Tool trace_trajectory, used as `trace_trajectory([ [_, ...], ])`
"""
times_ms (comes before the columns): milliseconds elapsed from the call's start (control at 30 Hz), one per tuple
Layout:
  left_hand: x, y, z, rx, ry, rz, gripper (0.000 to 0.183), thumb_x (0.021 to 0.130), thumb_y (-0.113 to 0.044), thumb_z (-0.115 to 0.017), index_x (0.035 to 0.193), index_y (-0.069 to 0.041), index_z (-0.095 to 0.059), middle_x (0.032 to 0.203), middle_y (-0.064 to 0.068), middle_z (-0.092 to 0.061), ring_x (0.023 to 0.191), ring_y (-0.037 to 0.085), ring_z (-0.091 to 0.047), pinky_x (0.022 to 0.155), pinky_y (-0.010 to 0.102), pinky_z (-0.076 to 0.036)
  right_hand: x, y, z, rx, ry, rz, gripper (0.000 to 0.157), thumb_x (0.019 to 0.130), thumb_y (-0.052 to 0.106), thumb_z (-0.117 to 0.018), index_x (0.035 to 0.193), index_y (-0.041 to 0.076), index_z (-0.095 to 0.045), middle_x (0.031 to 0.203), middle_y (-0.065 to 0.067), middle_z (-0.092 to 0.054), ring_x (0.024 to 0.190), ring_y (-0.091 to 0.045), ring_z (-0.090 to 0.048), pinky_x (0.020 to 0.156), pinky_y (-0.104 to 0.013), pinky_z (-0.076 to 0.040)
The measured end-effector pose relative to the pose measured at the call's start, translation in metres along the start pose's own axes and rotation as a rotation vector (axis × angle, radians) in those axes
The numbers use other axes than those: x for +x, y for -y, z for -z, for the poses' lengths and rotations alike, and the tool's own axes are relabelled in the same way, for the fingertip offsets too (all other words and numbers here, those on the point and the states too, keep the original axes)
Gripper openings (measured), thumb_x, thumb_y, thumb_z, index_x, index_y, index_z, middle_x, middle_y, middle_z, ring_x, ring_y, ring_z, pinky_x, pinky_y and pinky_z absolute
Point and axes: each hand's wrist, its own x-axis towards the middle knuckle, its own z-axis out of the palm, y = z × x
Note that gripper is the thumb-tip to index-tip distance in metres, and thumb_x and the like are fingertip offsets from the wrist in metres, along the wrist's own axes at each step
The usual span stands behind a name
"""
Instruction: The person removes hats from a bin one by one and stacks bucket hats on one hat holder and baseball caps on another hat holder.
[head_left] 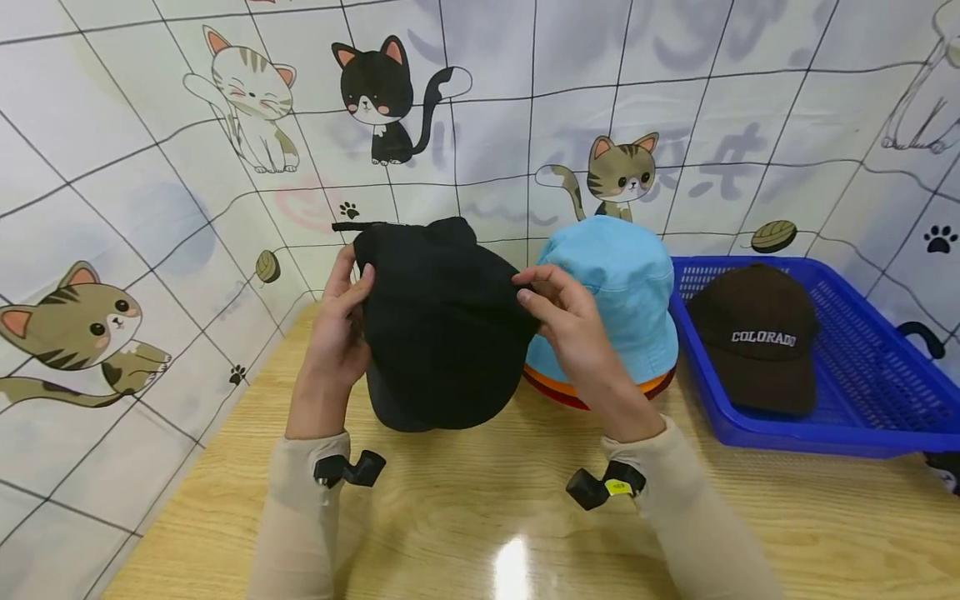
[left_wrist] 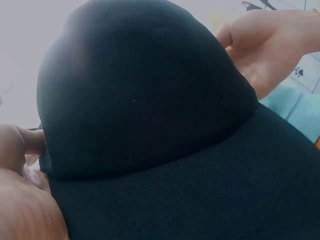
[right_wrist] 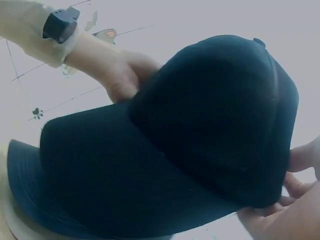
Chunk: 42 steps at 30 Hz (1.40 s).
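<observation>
A black baseball cap (head_left: 450, 325) is held up over the table between both hands, brim toward the person. My left hand (head_left: 337, 325) grips its left side, thumb in front and fingers behind. The right hand (head_left: 566, 317) pinches the cap's right edge between thumb and fingers. Beneath it, the dark brim of another cap (right_wrist: 22, 175) shows; the rest of that one is hidden. In the left wrist view the held cap's rounded crown (left_wrist: 140, 90) and brim (left_wrist: 200, 185) fill most of the picture. A light blue bucket hat (head_left: 611, 292) stands just behind the right hand.
Orange and dark red brims (head_left: 558, 392) show under the bucket hat. To the right, a blue plastic basket (head_left: 877, 333) contains a brown cap (head_left: 761, 350) lettered COLORADO. A cat-patterned sheet (head_left: 495, 142) hangs behind the wooden table (head_left: 435, 517) and along its left side.
</observation>
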Motion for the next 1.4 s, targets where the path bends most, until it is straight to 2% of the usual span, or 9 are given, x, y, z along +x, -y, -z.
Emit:
trace_trajectory([
  [100,0.002,0.000,0.006,-0.016,-0.016,0.009,0.019,0.111,-0.010,-0.043,0.126,-0.015,-0.053,0.077,-0.001,-0.062,0.064,0.009,-0.066,0.062,0.022,-0.055,0.005,-0.009,-0.009,0.073,-0.024,0.049,0.027,0.107,0.005,-0.049,0.133,-0.002,-0.056,0.122,0.002,-0.063,0.096,-0.009,-0.062,0.083,-0.020,-0.052],
  [267,0.005,0.002,0.015,0.009,-0.093,0.032,0.016,0.108,-0.014,-0.051,0.124,-0.015,-0.055,0.077,-0.002,-0.060,0.061,0.007,-0.063,0.061,0.021,-0.053,0.017,-0.023,-0.021,0.220,0.010,0.100,0.047,0.103,-0.001,-0.043,0.150,0.000,-0.047,0.154,-0.005,-0.049,0.121,-0.010,-0.058,0.098,-0.021,-0.049],
  [433,0.006,0.003,0.025,0.044,-0.178,0.044,0.015,0.106,-0.015,-0.057,0.120,-0.014,-0.056,0.073,-0.002,-0.059,0.058,0.007,-0.061,0.060,0.021,-0.054,0.030,-0.038,-0.030,0.369,0.038,0.129,0.063,0.094,-0.008,-0.040,0.156,0.005,-0.042,0.163,-0.002,-0.040,0.144,-0.020,-0.042,0.116,-0.033,-0.039],
  [667,0.006,0.002,0.043,0.050,-0.251,0.050,0.016,0.105,-0.014,-0.059,0.120,-0.011,-0.057,0.072,0.000,-0.060,0.054,0.009,-0.060,0.055,0.021,-0.054,0.043,-0.058,-0.040,0.365,0.029,0.154,0.080,0.081,-0.016,-0.036,0.158,0.006,-0.041,0.169,0.003,-0.033,0.156,-0.008,-0.023,0.123,-0.040,-0.019],
  [800,0.008,0.002,0.050,0.057,-0.334,0.083,0.028,0.102,-0.014,-0.065,0.127,-0.009,-0.054,0.082,0.000,-0.069,0.063,0.010,-0.068,0.061,0.022,-0.058,0.048,-0.067,-0.043,0.365,0.011,0.143,0.081,0.081,-0.017,-0.038,0.158,0.008,-0.040,0.169,0.004,-0.032,0.157,-0.009,-0.021,0.118,-0.038,-0.019],
  [1000,0.007,0.001,0.055,0.128,-0.451,0.086,0.040,0.101,-0.014,-0.066,0.134,-0.014,-0.044,0.072,0.000,-0.066,0.057,0.010,-0.064,0.056,0.022,-0.054,0.053,-0.077,-0.046,0.412,0.011,0.117,0.081,0.083,-0.019,-0.036,0.160,0.007,-0.037,0.171,0.004,-0.028,0.158,-0.009,-0.018,0.115,-0.031,-0.021],
  [1200,0.009,-0.002,0.059,0.026,-0.457,0.022,0.028,0.102,-0.008,-0.063,0.129,-0.002,-0.059,0.103,0.008,-0.068,0.075,0.015,-0.071,0.067,0.024,-0.060,0.055,-0.081,-0.047,0.457,0.047,0.088,0.089,0.081,-0.023,-0.032,0.163,0.012,-0.032,0.173,0.008,-0.019,0.159,-0.007,-0.013,0.108,-0.027,-0.025],
  [1300,0.009,-0.004,0.063,-0.006,-0.462,-0.016,0.039,0.102,-0.007,-0.062,0.139,0.003,-0.059,0.117,0.011,-0.066,0.085,0.016,-0.074,0.074,0.023,-0.061,0.055,-0.081,-0.047,0.478,0.081,0.072,0.091,0.081,-0.024,-0.029,0.164,0.014,-0.029,0.173,0.008,-0.016,0.156,-0.006,-0.017,0.102,-0.025,-0.029],
  [1400,0.008,-0.005,0.065,-0.014,-0.461,-0.031,0.048,0.102,-0.006,-0.061,0.148,0.005,-0.052,0.123,0.012,-0.065,0.089,0.016,-0.074,0.077,0.023,-0.061,0.057,-0.082,-0.047,0.507,0.073,0.065,0.090,0.082,-0.026,-0.030,0.163,0.012,-0.030,0.172,0.006,-0.020,0.127,-0.002,-0.050,0.096,-0.021,-0.038],
])
